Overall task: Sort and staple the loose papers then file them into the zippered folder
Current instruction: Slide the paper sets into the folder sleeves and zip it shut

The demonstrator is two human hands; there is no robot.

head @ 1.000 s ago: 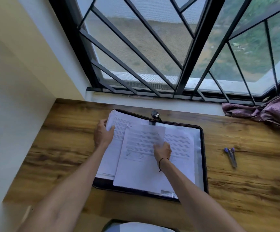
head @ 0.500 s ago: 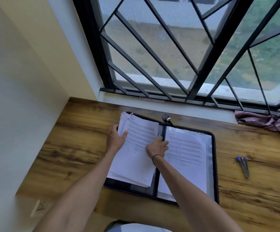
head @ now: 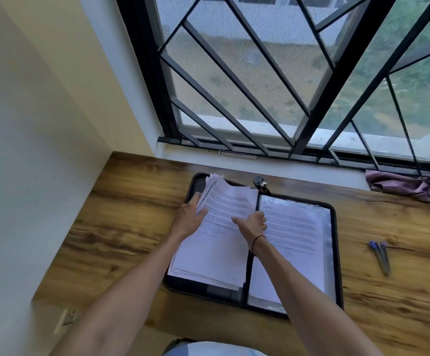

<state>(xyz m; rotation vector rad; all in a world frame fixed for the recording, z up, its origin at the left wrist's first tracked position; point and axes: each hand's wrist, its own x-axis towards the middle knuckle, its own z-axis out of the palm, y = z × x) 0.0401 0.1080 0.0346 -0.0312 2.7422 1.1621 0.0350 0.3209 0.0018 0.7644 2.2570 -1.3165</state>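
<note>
A black zippered folder (head: 336, 255) lies open on the wooden desk. A thick stack of printed papers (head: 216, 253) sits on its left half, lifted at the far end. My left hand (head: 188, 219) grips the stack's upper left edge, fingers under the raised sheets. My right hand (head: 253, 223) holds the stack's right edge near the spine, thumb on top of the page. More printed sheets (head: 294, 235) lie flat in a clear sleeve on the right half. A blue and silver stapler (head: 380, 255) rests on the desk to the right.
The wooden desk (head: 121, 227) runs under a barred window (head: 273, 86). A wall (head: 29, 150) closes off the left side, with a socket (head: 67, 318) low on it. Crumpled purple cloth (head: 411, 186) lies at the far right. The zip puller (head: 260, 181) sits at the folder's top.
The top sheet went from the middle onto the left stack. Both hands then took the stack's edges and raised its far end. The camera view shifted left.
</note>
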